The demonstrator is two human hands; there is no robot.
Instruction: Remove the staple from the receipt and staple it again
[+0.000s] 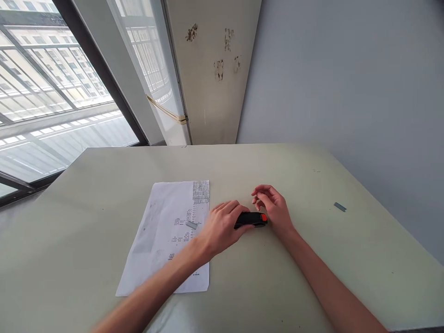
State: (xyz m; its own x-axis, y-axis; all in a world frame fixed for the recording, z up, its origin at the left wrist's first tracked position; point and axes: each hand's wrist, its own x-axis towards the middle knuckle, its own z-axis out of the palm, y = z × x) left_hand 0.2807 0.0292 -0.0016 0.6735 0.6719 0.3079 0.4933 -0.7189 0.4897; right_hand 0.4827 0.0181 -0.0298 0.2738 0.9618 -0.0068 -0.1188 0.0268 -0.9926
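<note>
While the left hand (225, 224) is clasping a long black-and-red stapler (251, 219) between the pale table's (263, 286) side edges, the right hand (272, 208) is curling loosely beside it; two flat grey strips (340, 206) are seemingly lying unloaded.

Clock centred on view. Stapler (249, 219), 5 o'clock: black, red-orange patch at its 3 o'clock end. Paper sheet (156, 245), 7–8 o'clock: white, black rows of print, densest toward its 1 o'clock corner. Grey strip (191, 225) on it; darker grey strip (340, 207) between 3 and 4. Tabletop (249, 286): pale greenish cream. Wall (347, 69), 2 o'clock: blue-grey. Panel (211, 97), 12 o'clock: beige, brown blotches.
</note>
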